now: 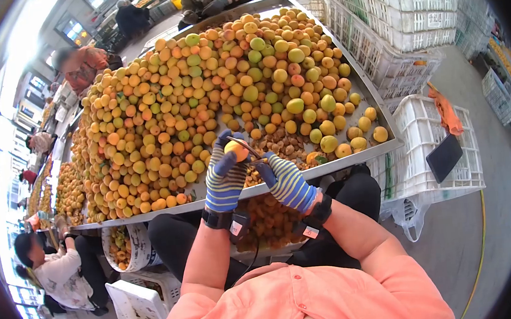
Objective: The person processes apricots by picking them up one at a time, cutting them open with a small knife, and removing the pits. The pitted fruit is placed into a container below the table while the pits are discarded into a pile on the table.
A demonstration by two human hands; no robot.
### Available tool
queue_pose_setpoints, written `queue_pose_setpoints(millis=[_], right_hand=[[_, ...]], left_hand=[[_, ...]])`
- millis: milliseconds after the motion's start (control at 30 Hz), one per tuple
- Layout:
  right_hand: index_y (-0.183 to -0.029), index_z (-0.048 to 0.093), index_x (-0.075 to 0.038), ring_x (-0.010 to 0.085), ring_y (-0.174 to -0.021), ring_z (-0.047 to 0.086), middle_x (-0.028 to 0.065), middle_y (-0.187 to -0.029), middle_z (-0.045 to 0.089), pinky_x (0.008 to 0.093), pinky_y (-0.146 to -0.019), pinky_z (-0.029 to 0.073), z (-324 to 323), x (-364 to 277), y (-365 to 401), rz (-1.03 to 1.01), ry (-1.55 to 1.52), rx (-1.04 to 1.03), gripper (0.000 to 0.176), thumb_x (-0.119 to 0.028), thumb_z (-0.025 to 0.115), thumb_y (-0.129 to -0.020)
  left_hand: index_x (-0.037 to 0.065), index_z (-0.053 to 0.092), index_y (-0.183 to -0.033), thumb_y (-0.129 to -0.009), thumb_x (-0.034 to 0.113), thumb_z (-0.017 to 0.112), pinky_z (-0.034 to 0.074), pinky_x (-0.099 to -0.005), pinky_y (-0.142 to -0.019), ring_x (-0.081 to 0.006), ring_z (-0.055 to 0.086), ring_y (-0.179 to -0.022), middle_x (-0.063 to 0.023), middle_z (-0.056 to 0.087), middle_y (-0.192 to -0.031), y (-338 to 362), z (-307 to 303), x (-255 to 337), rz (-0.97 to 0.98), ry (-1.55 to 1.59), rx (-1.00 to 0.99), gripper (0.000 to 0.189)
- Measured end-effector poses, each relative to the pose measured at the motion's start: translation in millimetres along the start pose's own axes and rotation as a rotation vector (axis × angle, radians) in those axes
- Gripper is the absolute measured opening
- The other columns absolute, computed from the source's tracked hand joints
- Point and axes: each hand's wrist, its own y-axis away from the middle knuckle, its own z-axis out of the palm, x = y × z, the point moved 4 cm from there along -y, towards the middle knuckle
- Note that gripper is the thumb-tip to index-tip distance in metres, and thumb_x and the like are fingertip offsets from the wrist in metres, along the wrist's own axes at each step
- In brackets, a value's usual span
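My left hand (224, 177), in a blue, yellow and white striped glove, is closed round a yellow-orange apricot (236, 150) at the near edge of the table. My right hand (287, 181), gloved alike, is closed on a thin dark metal tool (247, 146) whose end reaches across to the fruit. Whether the tool has one blade or two jaws I cannot make out. Just beyond my hands lies a heap of brown apricot stones (280, 147). A large pile of apricots (161, 101), orange, yellow and some green, covers much of the metal-rimmed table (381, 152).
Below the table edge, between my knees, is a mass of orange-brown fruit halves (266, 218). White plastic crates (418, 9) are stacked at right; another crate (438, 115) bears a dark tablet (444, 158). A white bucket (139, 246) stands left. Other people sit around the table.
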Motion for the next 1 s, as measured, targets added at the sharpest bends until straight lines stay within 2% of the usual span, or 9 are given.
queue_pose_setpoints(millis=[167, 200, 333, 400, 567, 667, 767, 900, 1000], right_hand=[[-0.099, 0.054, -0.001, 0.0325, -0.062, 0.062, 0.0166, -0.069, 0.061, 0.0373, -0.053, 0.045, -2.3, 5.6, 1.5, 0.040, -0.190, 0.026, 0.017, -0.016, 0.053, -0.092], [-0.099, 0.054, -0.001, 0.0320, -0.062, 0.062, 0.0163, -0.069, 0.061, 0.0371, -0.053, 0.045, -3.7, 2.7, 1.7, 0.036, -0.166, 0.017, 0.017, -0.016, 0.053, -0.092], [-0.100, 0.053, -0.001, 0.0361, -0.064, 0.062, 0.0184, -0.069, 0.061, 0.0402, -0.053, 0.045, 0.1, -3.6, 1.4, -0.031, 0.008, 0.017, 0.018, -0.016, 0.055, -0.091], [-0.101, 0.053, -0.001, 0.0353, -0.066, 0.063, 0.0193, -0.071, 0.061, 0.0374, -0.053, 0.044, 2.4, -3.9, 1.7, -0.025, 0.058, 0.012, 0.014, -0.011, 0.053, -0.091], [-0.101, 0.054, -0.002, 0.0363, -0.064, 0.062, 0.0179, -0.068, 0.061, 0.0407, -0.051, 0.045, 4.7, 0.3, 1.1, 0.017, 0.186, -0.004, 0.016, -0.014, 0.054, -0.090], [-0.101, 0.055, -0.001, 0.0369, -0.062, 0.061, 0.0182, -0.067, 0.061, 0.0427, -0.051, 0.045, 6.2, 1.8, 0.6, 0.042, 0.312, -0.029, 0.020, -0.017, 0.055, -0.090], [-0.100, 0.055, 0.000, 0.0368, -0.061, 0.061, 0.0185, -0.065, 0.061, 0.0437, -0.050, 0.045, 6.1, 1.2, 0.2, 0.073, 0.379, -0.044, 0.021, -0.019, 0.056, -0.090], [-0.098, 0.055, 0.000, 0.0369, -0.061, 0.061, 0.0191, -0.063, 0.060, 0.0447, -0.050, 0.045, 3.9, 1.7, -2.1, 0.102, 0.428, -0.066, 0.023, -0.022, 0.056, -0.090], [-0.098, 0.055, -0.001, 0.0376, -0.061, 0.061, 0.0194, -0.063, 0.060, 0.0459, -0.051, 0.045, 5.3, 4.6, -4.1, 0.104, 0.441, -0.063, 0.025, -0.025, 0.055, -0.091]], left_hand=[[0.003, 0.043, -0.132, -0.077, 0.019, 0.075, 0.045, -0.0326, -0.093, -0.0207, 0.055, -0.106, -0.0105, 0.055, -0.114, -1.1, 18.1, 17.8, 0.181, -0.250, -0.081, 0.065], [0.003, 0.043, -0.132, -0.080, 0.025, 0.073, 0.046, -0.0312, -0.089, -0.0196, 0.055, -0.102, -0.0106, 0.056, -0.112, -0.2, 19.3, 19.5, 0.196, -0.296, -0.076, 0.064], [0.002, 0.039, -0.134, -0.086, 0.035, 0.066, 0.049, -0.0297, -0.084, -0.0174, 0.056, -0.097, -0.0093, 0.054, -0.113, 1.9, 10.9, 8.0, 0.078, -0.110, -0.027, 0.064], [0.003, 0.037, -0.135, -0.088, 0.036, 0.063, 0.051, -0.0304, -0.082, -0.0179, 0.056, -0.096, -0.0097, 0.054, -0.114, 3.2, 5.1, -2.0, 0.039, -0.013, 0.002, 0.063], [0.005, 0.037, -0.134, -0.090, 0.034, 0.060, 0.052, -0.0319, -0.080, -0.0185, 0.056, -0.095, -0.0109, 0.055, -0.112, 2.8, 2.4, -12.0, 0.008, 0.053, 0.070, 0.057], [0.004, 0.037, -0.133, -0.089, 0.032, 0.062, 0.051, -0.0307, -0.080, -0.0183, 0.056, -0.093, -0.0114, 0.056, -0.107, -0.4, 0.0, -9.6, -0.002, -0.006, 0.099, 0.058], [0.002, 0.035, -0.132, -0.086, 0.030, 0.066, 0.049, -0.0285, -0.081, -0.0178, 0.056, -0.092, -0.0113, 0.056, -0.103, -6.5, 5.3, -3.8, -0.013, -0.162, 0.006, 0.062], [0.001, 0.033, -0.133, -0.082, 0.029, 0.069, 0.047, -0.0310, -0.086, -0.0194, 0.056, -0.096, -0.0096, 0.056, -0.099, -15.6, 5.2, 6.5, -0.034, -0.496, -0.015, 0.068], [0.001, 0.045, -0.128, -0.086, 0.034, 0.065, 0.047, -0.0338, -0.090, -0.0207, 0.057, -0.099, -0.0111, 0.058, -0.108, -13.2, -6.3, -6.9, -0.114, -0.121, 0.010, 0.057]])
